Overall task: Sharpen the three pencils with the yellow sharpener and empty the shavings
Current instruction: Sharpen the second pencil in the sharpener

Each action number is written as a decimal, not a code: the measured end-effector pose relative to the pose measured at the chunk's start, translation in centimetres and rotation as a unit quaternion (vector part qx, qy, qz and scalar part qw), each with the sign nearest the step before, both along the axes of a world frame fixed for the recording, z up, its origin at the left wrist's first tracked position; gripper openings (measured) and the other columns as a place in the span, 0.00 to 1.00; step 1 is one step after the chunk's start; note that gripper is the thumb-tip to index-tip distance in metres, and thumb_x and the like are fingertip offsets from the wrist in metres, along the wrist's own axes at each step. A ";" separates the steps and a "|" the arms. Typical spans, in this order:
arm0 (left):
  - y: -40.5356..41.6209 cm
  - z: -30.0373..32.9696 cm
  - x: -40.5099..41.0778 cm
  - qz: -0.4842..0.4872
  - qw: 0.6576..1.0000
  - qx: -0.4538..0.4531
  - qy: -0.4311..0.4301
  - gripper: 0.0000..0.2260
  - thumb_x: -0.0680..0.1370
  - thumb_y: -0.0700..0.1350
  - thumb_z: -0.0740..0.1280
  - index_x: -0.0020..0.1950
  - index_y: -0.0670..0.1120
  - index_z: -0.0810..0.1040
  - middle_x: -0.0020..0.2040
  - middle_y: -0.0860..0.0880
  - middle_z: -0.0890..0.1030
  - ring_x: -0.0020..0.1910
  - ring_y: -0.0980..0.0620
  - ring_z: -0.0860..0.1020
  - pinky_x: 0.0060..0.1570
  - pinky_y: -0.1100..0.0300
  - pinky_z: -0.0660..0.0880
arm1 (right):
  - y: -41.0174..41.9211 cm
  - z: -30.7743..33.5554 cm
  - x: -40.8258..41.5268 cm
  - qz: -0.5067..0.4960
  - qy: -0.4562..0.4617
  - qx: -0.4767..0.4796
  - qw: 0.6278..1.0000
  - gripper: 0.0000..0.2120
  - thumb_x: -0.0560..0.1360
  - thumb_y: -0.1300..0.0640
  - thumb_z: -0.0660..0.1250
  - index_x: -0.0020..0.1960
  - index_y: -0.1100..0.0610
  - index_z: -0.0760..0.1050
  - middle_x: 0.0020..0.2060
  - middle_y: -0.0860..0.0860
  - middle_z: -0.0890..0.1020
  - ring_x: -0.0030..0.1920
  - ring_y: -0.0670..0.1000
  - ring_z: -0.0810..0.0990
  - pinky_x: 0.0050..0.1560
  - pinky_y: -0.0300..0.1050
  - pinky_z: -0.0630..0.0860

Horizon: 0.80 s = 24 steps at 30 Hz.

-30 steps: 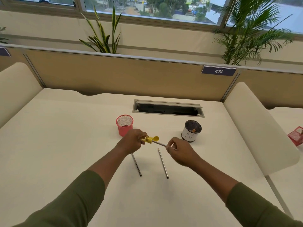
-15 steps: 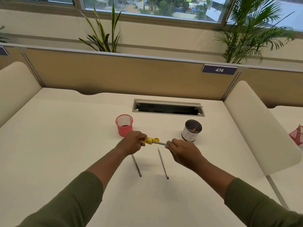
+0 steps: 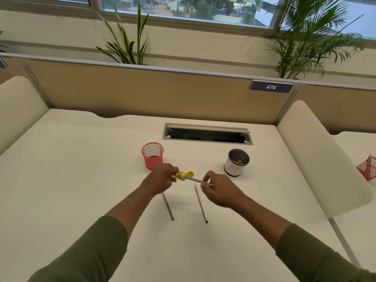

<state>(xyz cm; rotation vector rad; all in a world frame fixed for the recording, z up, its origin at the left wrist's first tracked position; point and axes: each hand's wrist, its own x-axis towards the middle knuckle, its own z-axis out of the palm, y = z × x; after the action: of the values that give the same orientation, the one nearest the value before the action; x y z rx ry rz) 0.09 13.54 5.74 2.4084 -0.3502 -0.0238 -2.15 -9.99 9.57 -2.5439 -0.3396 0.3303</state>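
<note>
Gripping the yellow sharpener [image 3: 180, 176] in curled fingers, left hand [image 3: 160, 179] above the middle of the tabletop [image 3: 71, 180], knuckles up, the sharpener's yellow lid flipped open toward the far edge. Pinching the back part of a pencil [image 3: 198, 181] between curled fingertips, right hand [image 3: 220, 190] just beside and to the right, the pencil's front end pushed into the sharpener's mouth, its shaft slanting down to the right between the two hands. Lying flat on the tabletop below the hands, two more pencils, well apart from each other and roughly parallel: left pencil [image 3: 168, 208] partly hidden under the left wrist, right pencil [image 3: 201, 203] with its sharp tip toward the far edge, just under the right hand's fingers. Standing beyond the left hand, toward the far edge, a pink mesh cup [image 3: 152, 156], upright. Standing beyond the right hand, a white cup [image 3: 236, 163] with a dark inside, upright, a few brownish bits showing within. Set into the tabletop near its far edge, a grey cable slot [image 3: 207, 133]. Reaching back toward the near edge, two forearms in green sleeves [image 3: 91, 253]. Rising behind the far edge, a tan divider [image 3: 142, 92] with a blue number plate [image 3: 271, 87] reading 474.
</note>
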 end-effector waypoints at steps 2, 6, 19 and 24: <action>0.2 0.0 0.2 0.013 1.000 -0.009 0.025 0.17 0.70 0.26 0.60 0.52 0.40 0.81 0.43 0.42 0.81 0.40 0.49 0.83 0.44 0.52 0.81 | -0.7 -0.5 -0.1 0.113 -0.180 -0.081 0.974 0.06 0.77 0.54 0.62 0.50 0.55 0.74 0.40 0.52 0.78 0.37 0.53 0.75 0.35 0.47 0.71; 0.0 0.3 0.6 0.019 0.998 -0.018 0.055 0.16 0.71 0.27 0.62 0.53 0.40 0.82 0.42 0.46 0.81 0.39 0.54 0.82 0.46 0.55 0.81 | -1.8 -0.7 0.5 0.221 -0.409 -0.210 0.860 0.06 0.78 0.56 0.66 0.47 0.59 0.78 0.34 0.52 0.75 0.32 0.53 0.72 0.30 0.46 0.64; -0.6 0.8 0.1 -0.015 0.999 0.019 -0.035 0.15 0.69 0.26 0.64 0.49 0.39 0.82 0.43 0.41 0.82 0.39 0.47 0.80 0.41 0.50 0.81 | 0.9 -0.1 0.1 -0.254 0.301 0.261 0.881 0.14 0.78 0.53 0.63 0.38 0.60 0.77 0.24 0.48 0.63 0.23 0.47 0.57 0.24 0.38 0.55; -0.3 0.8 0.0 -0.017 0.999 0.036 -0.010 0.13 0.69 0.27 0.64 0.47 0.40 0.82 0.42 0.42 0.82 0.40 0.46 0.79 0.42 0.46 0.80 | 0.7 -0.2 -0.2 -0.099 0.120 0.088 0.984 0.16 0.79 0.48 0.60 0.42 0.54 0.80 0.31 0.50 0.75 0.29 0.49 0.70 0.28 0.41 0.63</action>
<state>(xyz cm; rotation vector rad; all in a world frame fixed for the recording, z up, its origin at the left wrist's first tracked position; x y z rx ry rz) 0.07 13.26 6.52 2.4757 -0.4062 -0.0272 -2.37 -9.26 9.33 -2.3086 -0.0233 0.4998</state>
